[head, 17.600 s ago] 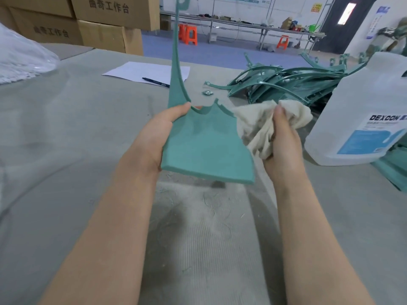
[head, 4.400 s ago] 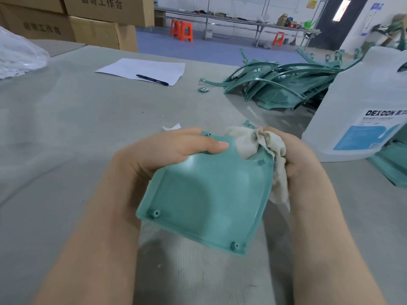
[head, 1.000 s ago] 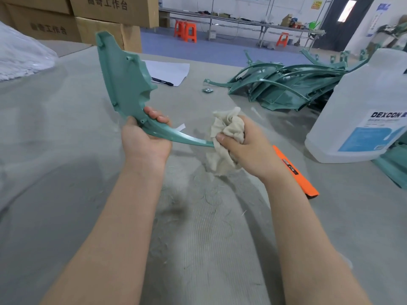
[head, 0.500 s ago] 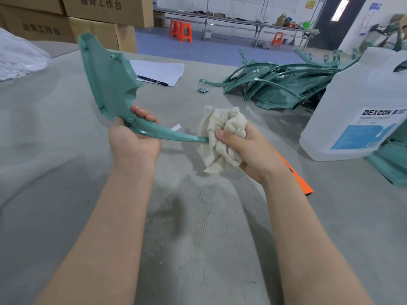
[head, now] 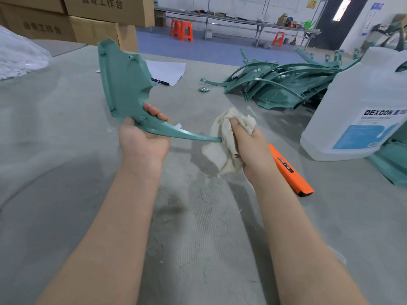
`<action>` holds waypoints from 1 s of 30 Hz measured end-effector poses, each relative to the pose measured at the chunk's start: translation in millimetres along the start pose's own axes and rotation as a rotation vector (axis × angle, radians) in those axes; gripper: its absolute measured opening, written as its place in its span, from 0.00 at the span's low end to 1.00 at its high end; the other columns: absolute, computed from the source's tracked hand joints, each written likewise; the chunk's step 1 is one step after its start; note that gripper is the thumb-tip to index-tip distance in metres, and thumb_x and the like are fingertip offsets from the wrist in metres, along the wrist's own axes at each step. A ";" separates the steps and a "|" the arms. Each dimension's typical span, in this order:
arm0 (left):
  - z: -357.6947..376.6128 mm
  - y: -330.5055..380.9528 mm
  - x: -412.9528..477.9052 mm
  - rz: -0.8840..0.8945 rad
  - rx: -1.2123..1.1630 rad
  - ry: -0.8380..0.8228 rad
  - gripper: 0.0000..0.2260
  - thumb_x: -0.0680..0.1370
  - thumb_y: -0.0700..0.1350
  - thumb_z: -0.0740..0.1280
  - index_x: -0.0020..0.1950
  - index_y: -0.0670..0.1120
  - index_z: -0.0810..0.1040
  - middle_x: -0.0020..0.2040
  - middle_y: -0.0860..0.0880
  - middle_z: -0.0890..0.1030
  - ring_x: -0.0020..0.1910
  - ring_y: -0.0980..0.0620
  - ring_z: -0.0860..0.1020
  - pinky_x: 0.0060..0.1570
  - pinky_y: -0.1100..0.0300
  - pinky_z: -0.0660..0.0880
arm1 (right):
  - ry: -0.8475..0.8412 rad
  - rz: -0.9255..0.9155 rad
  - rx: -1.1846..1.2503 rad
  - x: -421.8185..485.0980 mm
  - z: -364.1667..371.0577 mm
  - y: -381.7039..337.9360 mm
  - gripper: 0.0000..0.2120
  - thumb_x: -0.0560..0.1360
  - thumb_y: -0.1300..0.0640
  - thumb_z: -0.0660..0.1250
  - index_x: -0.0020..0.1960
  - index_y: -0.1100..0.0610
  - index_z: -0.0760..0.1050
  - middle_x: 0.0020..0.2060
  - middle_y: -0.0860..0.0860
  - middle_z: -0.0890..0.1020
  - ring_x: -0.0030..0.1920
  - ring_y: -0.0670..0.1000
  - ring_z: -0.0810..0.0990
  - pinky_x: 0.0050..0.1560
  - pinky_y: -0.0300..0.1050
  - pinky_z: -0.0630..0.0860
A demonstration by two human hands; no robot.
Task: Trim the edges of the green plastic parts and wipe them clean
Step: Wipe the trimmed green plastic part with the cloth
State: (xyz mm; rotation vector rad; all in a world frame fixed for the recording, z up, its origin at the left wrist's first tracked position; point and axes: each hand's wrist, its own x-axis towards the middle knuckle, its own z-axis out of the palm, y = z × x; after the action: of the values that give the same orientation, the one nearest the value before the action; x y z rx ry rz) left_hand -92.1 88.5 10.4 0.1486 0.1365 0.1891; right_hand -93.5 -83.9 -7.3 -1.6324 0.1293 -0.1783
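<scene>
My left hand (head: 144, 139) grips a green plastic part (head: 125, 84) where its broad panel narrows; the panel stands up to the left and a thin curved arm runs right. My right hand (head: 248, 142) clutches a crumpled cream cloth (head: 220, 150) wrapped around the tip of that arm, which is hidden inside the cloth. An orange utility knife (head: 290, 172) lies on the table just right of my right wrist. A pile of more green parts (head: 279, 84) lies at the back right.
A large translucent DEXCON jug (head: 361, 111) stands at the right, with another green part (head: 389, 164) beside it. Paper with a pen (head: 167, 71) lies behind the held part. Cardboard boxes (head: 92, 18) and a plastic bag (head: 19, 56) sit at the back left. Green shavings litter the grey table (head: 66, 194).
My right hand has slid the cloth rightwards along the thin arm to its tip. The part in my left hand sits slightly lower and nearer.
</scene>
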 end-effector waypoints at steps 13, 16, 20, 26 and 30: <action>-3.5 2.0 3.8 0.029 0.000 0.044 0.15 0.80 0.38 0.50 0.39 0.43 0.73 0.29 0.49 0.75 0.28 0.53 0.72 0.28 0.65 0.70 | -0.192 -0.105 -0.185 0.3 -5.5 4.4 0.09 0.80 0.57 0.64 0.41 0.55 0.75 0.35 0.51 0.78 0.39 0.48 0.76 0.43 0.44 0.72; -2.1 -1.0 0.7 0.006 0.011 0.011 0.16 0.81 0.38 0.48 0.40 0.44 0.72 0.28 0.49 0.76 0.24 0.53 0.73 0.25 0.66 0.71 | -0.093 -0.078 -0.234 -0.6 -2.9 1.9 0.17 0.81 0.50 0.62 0.34 0.51 0.72 0.25 0.42 0.74 0.28 0.41 0.72 0.32 0.35 0.69; 2.1 -3.6 -6.1 -0.009 0.064 -0.026 0.17 0.81 0.39 0.47 0.39 0.45 0.71 0.26 0.51 0.76 0.21 0.54 0.74 0.24 0.68 0.72 | 0.001 0.059 -0.039 1.6 -5.1 -1.5 0.11 0.78 0.44 0.64 0.42 0.49 0.77 0.45 0.50 0.83 0.49 0.51 0.81 0.55 0.48 0.77; 2.3 2.7 1.1 0.055 -0.008 0.037 0.15 0.82 0.37 0.49 0.45 0.43 0.74 0.30 0.48 0.78 0.27 0.54 0.75 0.29 0.63 0.69 | -0.315 0.009 0.025 -1.9 -17.0 -5.2 0.03 0.76 0.62 0.69 0.46 0.56 0.78 0.41 0.53 0.83 0.43 0.52 0.81 0.50 0.51 0.79; 5.7 1.7 0.3 0.063 0.066 0.051 0.12 0.84 0.41 0.51 0.52 0.42 0.73 0.35 0.48 0.77 0.30 0.55 0.74 0.28 0.64 0.71 | -0.331 -0.057 -0.158 -6.2 -15.2 -6.7 0.11 0.78 0.57 0.67 0.44 0.65 0.78 0.40 0.62 0.78 0.42 0.56 0.75 0.47 0.52 0.71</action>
State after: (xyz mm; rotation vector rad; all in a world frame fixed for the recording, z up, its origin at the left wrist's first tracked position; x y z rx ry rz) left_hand -91.3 89.5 16.2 0.2144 0.1896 0.2514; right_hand -102.7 -97.1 0.1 -1.8010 -0.1600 0.0616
